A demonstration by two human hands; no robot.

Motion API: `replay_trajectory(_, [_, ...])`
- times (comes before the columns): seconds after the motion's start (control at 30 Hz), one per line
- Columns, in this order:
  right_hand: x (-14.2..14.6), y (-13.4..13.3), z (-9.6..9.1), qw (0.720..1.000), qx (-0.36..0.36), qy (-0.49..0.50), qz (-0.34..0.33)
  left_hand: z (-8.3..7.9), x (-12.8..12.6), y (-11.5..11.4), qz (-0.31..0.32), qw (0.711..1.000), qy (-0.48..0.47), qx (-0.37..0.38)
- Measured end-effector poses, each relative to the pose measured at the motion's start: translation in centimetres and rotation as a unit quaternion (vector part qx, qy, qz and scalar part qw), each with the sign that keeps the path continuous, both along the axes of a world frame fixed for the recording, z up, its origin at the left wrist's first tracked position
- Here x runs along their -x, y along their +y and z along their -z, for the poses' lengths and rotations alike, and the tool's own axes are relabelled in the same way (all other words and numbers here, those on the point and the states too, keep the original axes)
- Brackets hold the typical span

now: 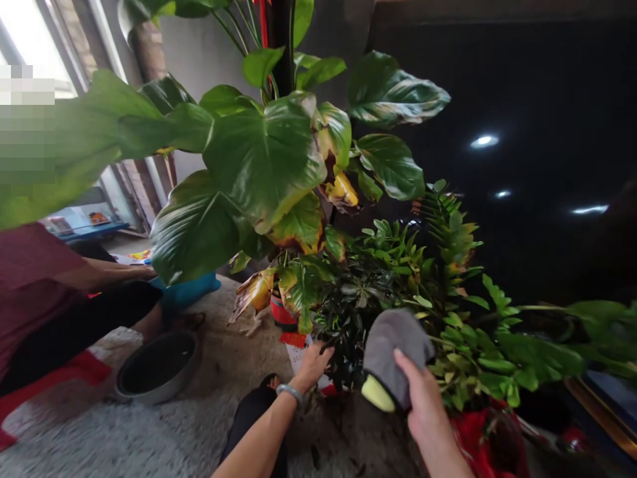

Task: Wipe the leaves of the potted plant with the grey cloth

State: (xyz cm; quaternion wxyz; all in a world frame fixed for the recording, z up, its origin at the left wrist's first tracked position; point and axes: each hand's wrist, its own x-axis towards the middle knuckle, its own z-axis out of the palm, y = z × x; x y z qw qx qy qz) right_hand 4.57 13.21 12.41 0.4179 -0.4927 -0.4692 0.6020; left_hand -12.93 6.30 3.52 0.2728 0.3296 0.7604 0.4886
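Spreading broad leaves across the upper middle, one tall plant (259, 159) is the largest thing. Low plants (398, 265) crowd below and to its right, too tangled to count. One other person (44, 285) sits at the left on one red stool (89, 366), with one round basin (155, 397) on the floor nearby. One red pot (283, 315) stands under the tall plant.

Of smaller things, one gray cloth (398, 345) is held up in front of the low plants, right of centre. Its long axis runs nearly upright; the rounded gray end points up and away from the wearer, and its one yellow-green patch (377, 394) sits at the lower left. The right hand (425, 398) grips the cloth, thumb extended along its near face; the other fingers are hidden. The left hand (314, 364) reaches to the left edge of the dark low leaves, fingers bent and close together; whether they pinch a leaf, I cannot tell. Smallest, one bracelet (289, 393) circles the left wrist.
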Motion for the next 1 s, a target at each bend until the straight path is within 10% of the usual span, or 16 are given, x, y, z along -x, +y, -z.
replay_trajectory(0.17, [-2.3,-3.7,1.5,0.984,0.086,-0.091,-0.129,0.9,0.2,0.1,0.022,0.998,-0.057,-0.023])
replay_trajectory(0.4, [0.1,1.9,-3.3,0.984,0.002,0.017,0.179,1.0,0.1,-0.6,0.072,0.984,-0.151,-0.062])
replay_trajectory(0.63, [-0.2,-3.5,1.3,0.98,-0.016,-0.132,-0.147,1.2,0.6,-0.6,0.069,0.98,-0.175,-0.072])
replay_trajectory(0.87, [-4.2,2.2,-1.3,0.98,-0.061,-0.103,0.16,2.0,0.2,-0.4,0.084,0.976,-0.195,-0.051])
replay_trajectory(1.0, [0.4,1.0,-1.1,0.99,-0.035,-0.084,0.105,2.1,0.2,-0.3,0.08,0.976,-0.194,-0.055])
